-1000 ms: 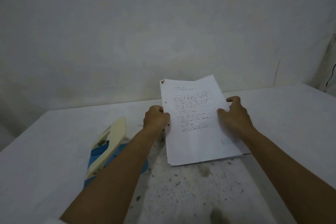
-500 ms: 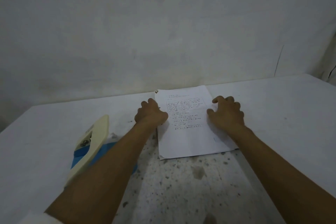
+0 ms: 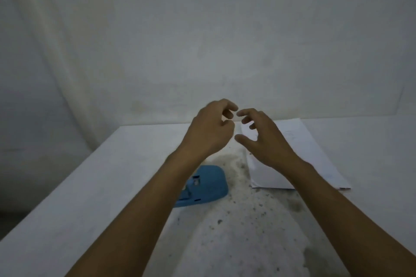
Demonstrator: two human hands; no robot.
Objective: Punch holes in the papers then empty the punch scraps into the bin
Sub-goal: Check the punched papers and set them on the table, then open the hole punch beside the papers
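The white tabletop point(image 3: 67, 198) is speckled with dark spots and stains along its near middle. On it lies the blue hole punch point(image 3: 207, 184), partly hidden by the left forearm. Right of the punch, the stack of papers point(image 3: 310, 153) lies flat. Above and beyond the punch, the left hand point(image 3: 209, 128) and right hand point(image 3: 263, 139) are raised, fingers loosely curled and parted, gripping nothing. Behind the tabletop's far edge rises a plain, faintly stained white wall point(image 3: 202, 29).
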